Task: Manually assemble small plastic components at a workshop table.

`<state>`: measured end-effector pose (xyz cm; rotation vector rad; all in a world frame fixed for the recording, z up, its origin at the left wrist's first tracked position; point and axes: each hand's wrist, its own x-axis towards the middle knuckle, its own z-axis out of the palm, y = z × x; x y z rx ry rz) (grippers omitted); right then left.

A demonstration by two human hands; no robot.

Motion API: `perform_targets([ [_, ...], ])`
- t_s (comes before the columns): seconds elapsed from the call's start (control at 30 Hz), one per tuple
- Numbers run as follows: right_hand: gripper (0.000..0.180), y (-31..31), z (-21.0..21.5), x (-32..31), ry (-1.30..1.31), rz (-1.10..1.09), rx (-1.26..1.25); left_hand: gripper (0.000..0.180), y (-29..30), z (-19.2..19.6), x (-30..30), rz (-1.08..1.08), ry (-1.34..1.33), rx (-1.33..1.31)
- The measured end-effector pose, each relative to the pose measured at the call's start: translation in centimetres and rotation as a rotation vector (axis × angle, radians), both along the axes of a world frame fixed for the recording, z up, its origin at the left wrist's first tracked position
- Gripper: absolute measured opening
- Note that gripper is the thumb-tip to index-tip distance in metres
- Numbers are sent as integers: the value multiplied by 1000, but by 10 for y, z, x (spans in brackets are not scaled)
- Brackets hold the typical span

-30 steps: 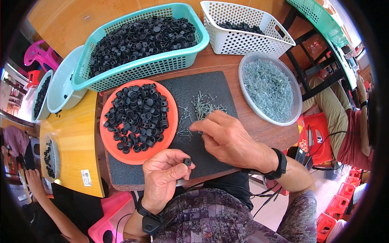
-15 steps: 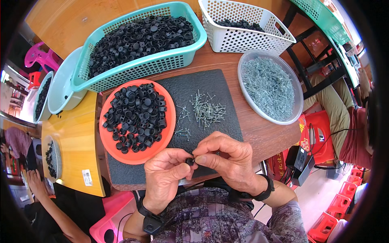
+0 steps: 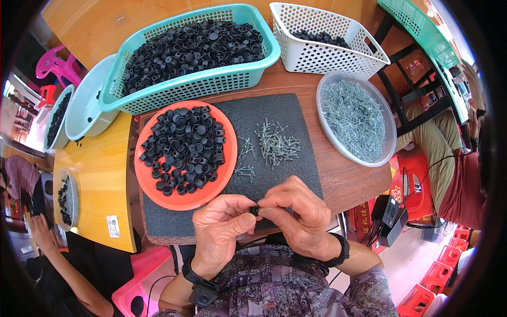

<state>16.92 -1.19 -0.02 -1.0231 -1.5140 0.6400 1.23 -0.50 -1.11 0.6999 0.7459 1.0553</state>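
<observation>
Wooden tabletop (image 3: 343, 182) carries a dark mat (image 3: 288, 113) just ahead of the person, ringed by containers. Black edges of the picture cut off its corners, and a green crate (image 3: 422, 31) at upper right is only partly seen. Two baskets stand at the far side: a teal basket (image 3: 232, 79) heaped with black caps and a white basket (image 3: 327, 53) whose contents are mostly hidden. One clear bowl (image 3: 330, 140) holds screws, one orange plate (image 3: 145, 182) on the mat holds more caps, and a loose scatter of screws (image 3: 274, 145) lies beside it. Both hands meet over the mat's near edge. Left hand (image 3: 222, 232) and right hand (image 3: 296, 216) are curled, fingertips pinching one small black cap (image 3: 255, 211) between them; it is largely covered by fingers.
</observation>
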Motion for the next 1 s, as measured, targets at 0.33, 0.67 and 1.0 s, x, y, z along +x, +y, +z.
perform_targets([
  [0.33,17,-10,2,-9,-177,-66,122,23,-6,-2,-4,30,-55,-39],
  [0.67,21,-10,9,-23,-255,-90,156,18,-12,1,-11,37,-138,-17],
  [1.0,26,14,27,-31,-307,77,80,24,-11,-5,-38,139,-105,-50],
])
